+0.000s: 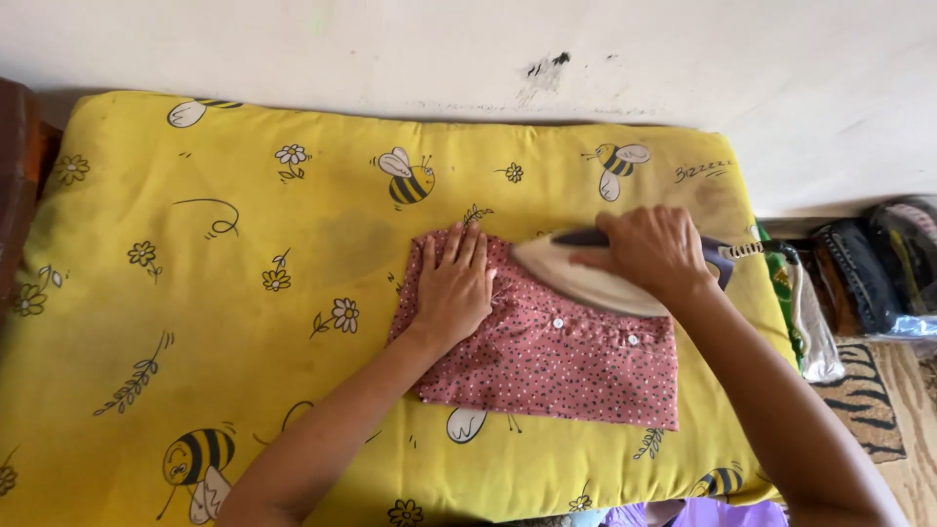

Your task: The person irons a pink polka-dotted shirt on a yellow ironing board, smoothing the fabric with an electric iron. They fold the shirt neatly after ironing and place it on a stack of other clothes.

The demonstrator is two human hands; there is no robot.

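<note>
A folded pink garment (566,366) with small dark dots and white buttons lies on a yellow cushion (195,293) printed with bees and flowers. My left hand (454,288) lies flat on the garment's left part, fingers spread and pointing away from me. My right hand (649,249) grips the dark handle of a cream-coloured clothes iron (586,280). The iron rests on the garment's upper right part, its tip pointing left toward my left hand.
A pale wall (488,49) runs behind the cushion. To the right are folded clothes and bags (869,278) and a tiger-striped mat (869,390) on the floor. A dark wooden edge (15,166) shows at the far left. Purple fabric (683,512) peeks at the bottom.
</note>
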